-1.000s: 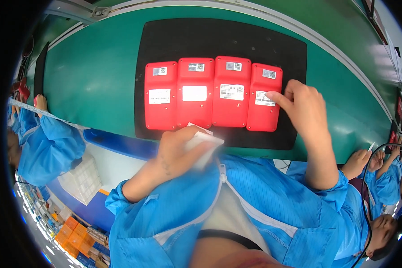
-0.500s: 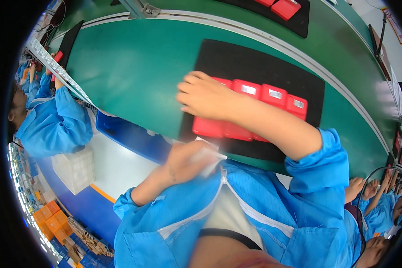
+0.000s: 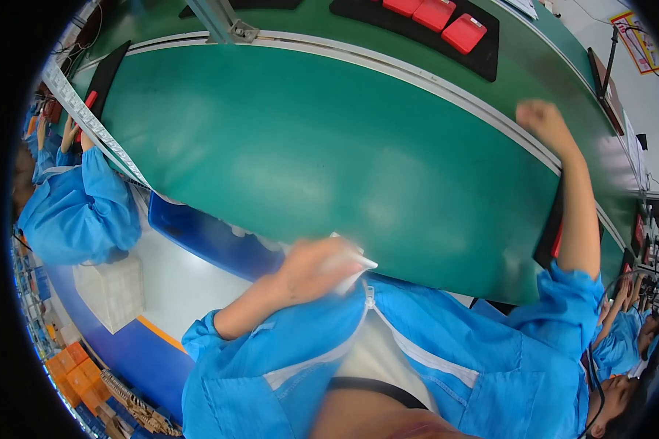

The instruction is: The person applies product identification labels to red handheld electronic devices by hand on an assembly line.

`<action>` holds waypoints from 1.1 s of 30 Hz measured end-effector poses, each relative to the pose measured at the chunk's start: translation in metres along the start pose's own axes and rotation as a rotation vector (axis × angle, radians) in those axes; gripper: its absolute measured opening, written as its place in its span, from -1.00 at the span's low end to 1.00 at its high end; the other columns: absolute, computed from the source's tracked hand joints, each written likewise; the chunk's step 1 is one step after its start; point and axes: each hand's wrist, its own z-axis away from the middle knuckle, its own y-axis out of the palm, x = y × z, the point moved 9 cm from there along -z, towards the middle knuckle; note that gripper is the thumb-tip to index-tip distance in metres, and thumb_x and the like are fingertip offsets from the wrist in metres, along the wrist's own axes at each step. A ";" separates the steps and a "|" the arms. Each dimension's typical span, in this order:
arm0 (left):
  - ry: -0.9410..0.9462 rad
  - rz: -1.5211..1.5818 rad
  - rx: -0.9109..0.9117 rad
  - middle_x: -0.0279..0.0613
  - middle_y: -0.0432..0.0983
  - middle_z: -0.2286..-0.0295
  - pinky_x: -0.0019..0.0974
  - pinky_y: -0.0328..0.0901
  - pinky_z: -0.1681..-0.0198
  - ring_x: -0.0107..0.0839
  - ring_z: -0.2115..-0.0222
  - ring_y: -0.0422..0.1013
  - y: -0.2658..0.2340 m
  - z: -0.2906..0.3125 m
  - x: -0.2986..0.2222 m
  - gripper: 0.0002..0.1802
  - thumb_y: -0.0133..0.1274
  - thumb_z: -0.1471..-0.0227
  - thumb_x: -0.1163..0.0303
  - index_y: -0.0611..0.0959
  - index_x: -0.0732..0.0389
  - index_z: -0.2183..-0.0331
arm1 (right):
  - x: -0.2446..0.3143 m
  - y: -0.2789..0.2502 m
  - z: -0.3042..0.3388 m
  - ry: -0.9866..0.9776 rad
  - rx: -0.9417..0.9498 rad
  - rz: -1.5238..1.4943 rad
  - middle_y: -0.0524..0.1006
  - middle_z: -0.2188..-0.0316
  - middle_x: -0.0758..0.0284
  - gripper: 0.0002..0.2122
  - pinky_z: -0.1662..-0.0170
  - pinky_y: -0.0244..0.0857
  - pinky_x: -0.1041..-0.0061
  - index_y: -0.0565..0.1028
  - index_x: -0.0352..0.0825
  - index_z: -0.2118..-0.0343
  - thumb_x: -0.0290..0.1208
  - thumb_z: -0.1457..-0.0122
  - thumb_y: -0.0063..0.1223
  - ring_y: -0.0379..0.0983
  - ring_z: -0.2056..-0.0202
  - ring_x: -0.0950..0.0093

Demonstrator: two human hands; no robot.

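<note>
Some white paper [image 3: 362, 264] is gripped by our left hand [image 3: 309, 269]; our blurred right hand [image 3: 546, 124] seems fisted near the rail [image 3: 432, 79].

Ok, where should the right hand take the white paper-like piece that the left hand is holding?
Probably by the pointed right-hand corner of the white paper-like piece, with the right hand coming from the right: that corner juts clear of the left hand, which covers much of the rest. Motion blur hides how thick it is.

No writing can be read, including on the wall poster [image 3: 639, 38].
</note>
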 end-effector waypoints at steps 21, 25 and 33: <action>0.056 0.311 -0.680 -0.16 0.46 0.63 -0.48 0.28 0.67 -0.48 0.72 0.38 -0.112 0.065 0.020 -0.85 -0.08 -0.03 0.46 0.48 0.36 0.35 | 0.045 0.110 0.076 0.150 0.032 -1.171 0.27 -0.02 0.24 -0.42 -0.06 0.12 0.42 0.09 -0.36 -0.08 -0.60 0.03 0.03 0.23 -0.03 0.40; 0.074 0.284 -0.789 -0.14 0.42 0.70 -0.47 0.26 0.72 -0.47 0.77 0.34 -0.132 0.081 0.017 -0.76 -0.10 -0.06 0.37 0.45 0.39 0.32 | 0.037 0.128 0.182 0.230 0.151 -1.118 0.25 -0.04 0.26 -0.33 -0.13 -0.01 0.46 0.08 -0.41 -0.10 -0.60 0.14 0.11 0.16 -0.08 0.43; 0.111 0.024 -0.511 -0.13 0.51 0.65 -0.19 -0.39 -0.21 -0.26 -0.05 0.18 -0.104 0.002 0.032 -0.81 -0.07 -0.03 0.38 0.50 0.34 0.40 | 0.063 0.114 0.222 0.094 -0.245 -0.242 0.08 -0.11 0.07 -0.31 -0.15 -0.12 0.32 0.01 -0.46 -0.12 -0.49 0.07 0.12 -0.02 -0.15 0.24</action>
